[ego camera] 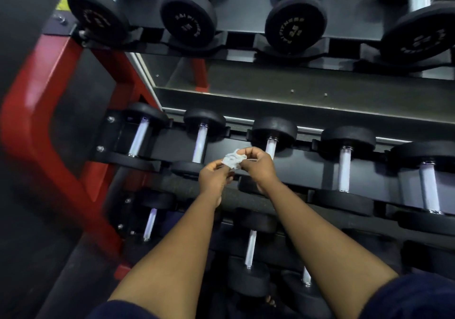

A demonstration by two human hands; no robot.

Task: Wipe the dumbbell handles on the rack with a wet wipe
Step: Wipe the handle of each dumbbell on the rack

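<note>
We hold a small crumpled white wet wipe [232, 160] between both hands, in front of the middle tier of a black steel dumbbell rack with a red side frame [59, 131]. Our left hand [213, 177] pinches the wipe's lower edge, so its grip is clamped on the wipe. Our right hand [259, 168] pinches the upper right edge between thumb and fingers, its grip clamped on the wipe too.

The wipe sits over the dark rail between the second shiny chrome handle [200, 143] and the third chrome handle [270, 146] of the middle row. The third handle is partly hidden behind our right hand.

Further black round-headed dumbbells lie on the upper tier [188, 18]. On the lower tier, a smaller dumbbell [251, 248] shows between our forearms. The picture is blurred, so we cannot read the lettering on the heads.
</note>
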